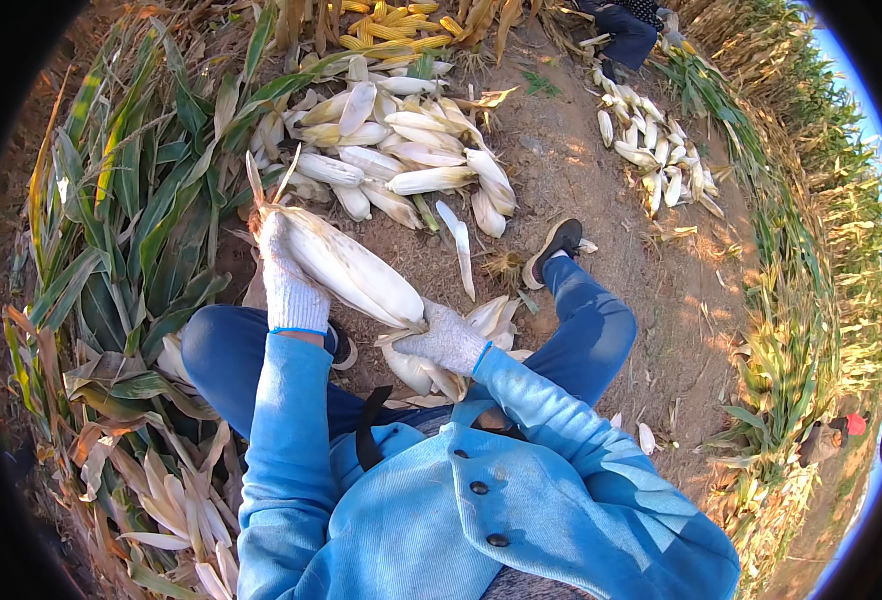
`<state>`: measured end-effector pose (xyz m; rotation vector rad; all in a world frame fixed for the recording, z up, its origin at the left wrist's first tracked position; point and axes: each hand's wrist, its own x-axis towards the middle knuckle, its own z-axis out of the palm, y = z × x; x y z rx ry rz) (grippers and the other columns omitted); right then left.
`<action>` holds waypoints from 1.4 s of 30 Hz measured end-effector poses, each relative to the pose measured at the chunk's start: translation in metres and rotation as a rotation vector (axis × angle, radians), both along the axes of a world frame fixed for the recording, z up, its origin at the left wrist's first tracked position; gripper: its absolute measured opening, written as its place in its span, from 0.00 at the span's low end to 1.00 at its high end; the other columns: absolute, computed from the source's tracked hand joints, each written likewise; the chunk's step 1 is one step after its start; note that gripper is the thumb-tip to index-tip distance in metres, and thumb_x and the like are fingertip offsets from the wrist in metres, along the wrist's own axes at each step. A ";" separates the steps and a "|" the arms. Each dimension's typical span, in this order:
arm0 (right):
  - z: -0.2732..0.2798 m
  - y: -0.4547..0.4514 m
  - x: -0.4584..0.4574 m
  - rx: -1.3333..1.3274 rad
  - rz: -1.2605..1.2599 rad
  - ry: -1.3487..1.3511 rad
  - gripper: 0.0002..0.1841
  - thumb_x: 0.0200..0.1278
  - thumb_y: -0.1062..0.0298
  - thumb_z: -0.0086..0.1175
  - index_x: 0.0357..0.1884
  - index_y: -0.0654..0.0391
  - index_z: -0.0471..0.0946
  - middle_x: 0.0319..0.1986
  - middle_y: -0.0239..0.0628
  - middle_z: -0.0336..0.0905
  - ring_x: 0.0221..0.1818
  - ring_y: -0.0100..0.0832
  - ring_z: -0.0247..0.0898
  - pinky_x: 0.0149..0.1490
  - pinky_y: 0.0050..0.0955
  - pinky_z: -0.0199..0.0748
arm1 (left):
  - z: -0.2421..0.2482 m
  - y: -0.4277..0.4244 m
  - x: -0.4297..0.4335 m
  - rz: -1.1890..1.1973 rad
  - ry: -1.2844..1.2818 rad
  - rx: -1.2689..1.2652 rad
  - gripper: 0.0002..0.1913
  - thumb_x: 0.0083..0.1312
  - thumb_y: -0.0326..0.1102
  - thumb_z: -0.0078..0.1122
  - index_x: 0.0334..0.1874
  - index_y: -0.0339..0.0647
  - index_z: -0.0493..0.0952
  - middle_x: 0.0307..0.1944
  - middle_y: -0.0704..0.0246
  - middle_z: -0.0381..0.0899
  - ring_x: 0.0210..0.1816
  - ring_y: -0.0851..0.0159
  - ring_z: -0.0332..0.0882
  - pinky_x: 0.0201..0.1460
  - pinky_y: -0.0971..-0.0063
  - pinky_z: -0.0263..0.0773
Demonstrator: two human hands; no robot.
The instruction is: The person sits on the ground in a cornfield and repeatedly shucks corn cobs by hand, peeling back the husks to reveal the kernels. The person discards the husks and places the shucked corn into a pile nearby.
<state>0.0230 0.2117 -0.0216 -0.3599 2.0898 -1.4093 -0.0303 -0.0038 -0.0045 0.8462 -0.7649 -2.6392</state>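
A corn ear [354,264] in its pale husk lies slantwise between my two gloved hands. My left hand [285,259], in a white knit glove with a blue cuff, grips its tip end, where brown silk [255,223] and split husk ends stick out. At the lower end, my right hand [444,337] is closed around the base of the ear. Pulled-off husks [426,371] lie beneath and beside that hand, between my legs. Just ahead on the soil is a pile of ears still in their husks [396,142].
Husked yellow cobs [392,28] are heaped beyond the pile. Cut green corn stalks [163,172] lie along the left. Another row of unhusked ears [662,154] is at the right, near a co-worker's leg [628,34]. Loose husks [178,502] lie at lower left.
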 end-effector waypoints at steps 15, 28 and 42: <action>-0.037 0.010 0.031 -0.255 -0.166 -0.353 0.30 0.55 0.61 0.72 0.57 0.63 0.76 0.49 0.40 0.83 0.54 0.33 0.77 0.62 0.31 0.73 | 0.037 0.056 0.029 -0.517 0.436 -0.662 0.28 0.63 0.33 0.66 0.65 0.37 0.69 0.53 0.66 0.79 0.50 0.69 0.79 0.56 0.72 0.74; -0.123 0.033 0.039 -0.003 0.090 0.009 0.24 0.69 0.59 0.53 0.64 0.57 0.71 0.62 0.42 0.72 0.65 0.34 0.67 0.65 0.36 0.69 | 0.082 0.127 0.054 -0.997 0.687 -1.328 0.27 0.53 0.46 0.76 0.51 0.43 0.73 0.39 0.59 0.85 0.42 0.52 0.86 0.45 0.67 0.79; -0.126 0.040 0.021 0.523 0.238 0.364 0.26 0.72 0.49 0.49 0.64 0.53 0.72 0.65 0.42 0.69 0.69 0.39 0.61 0.72 0.37 0.60 | 0.040 0.114 0.028 -0.691 0.173 -1.307 0.37 0.54 0.50 0.74 0.63 0.40 0.71 0.52 0.61 0.82 0.51 0.60 0.82 0.55 0.68 0.76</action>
